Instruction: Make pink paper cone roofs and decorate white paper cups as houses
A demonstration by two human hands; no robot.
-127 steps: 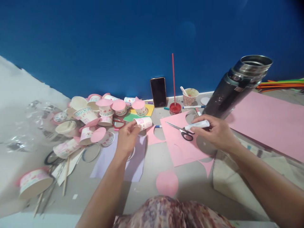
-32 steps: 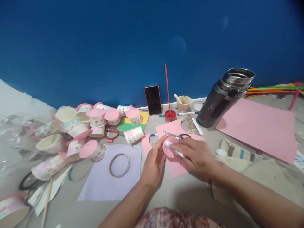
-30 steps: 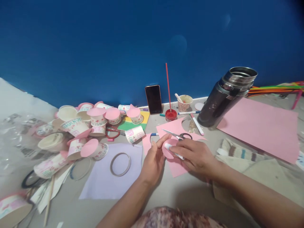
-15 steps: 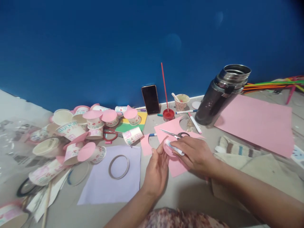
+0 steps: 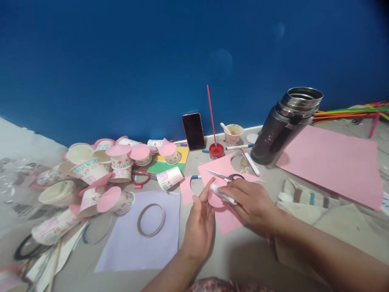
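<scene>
My left hand (image 5: pixel 199 221) holds a small pink paper circle (image 5: pixel 214 198) by its edge, fingers upright beside it. My right hand (image 5: pixel 249 202) is closed on a white glue tube (image 5: pixel 224 194), whose tip rests on the circle. Both hands hover over a pink sheet with round cut-outs (image 5: pixel 225 172). Scissors (image 5: pixel 226 176) lie on that sheet just beyond my fingers. A paper cup (image 5: pixel 169 178) lies on its side to the left.
A pile of paper cups with pink lids (image 5: pixel 100 170) fills the left. A ring (image 5: pixel 151 214) lies on lilac paper (image 5: pixel 121 247). A phone (image 5: pixel 193 131), red paint pot (image 5: pixel 216 150), steel flask (image 5: pixel 282 125), markers and a large pink sheet (image 5: pixel 334 162) stand behind.
Earlier my left hand held a paper cup and the pink circle lay on the floor. The cup now lies down, and the glue tube's tip has shifted slightly across the circle.
</scene>
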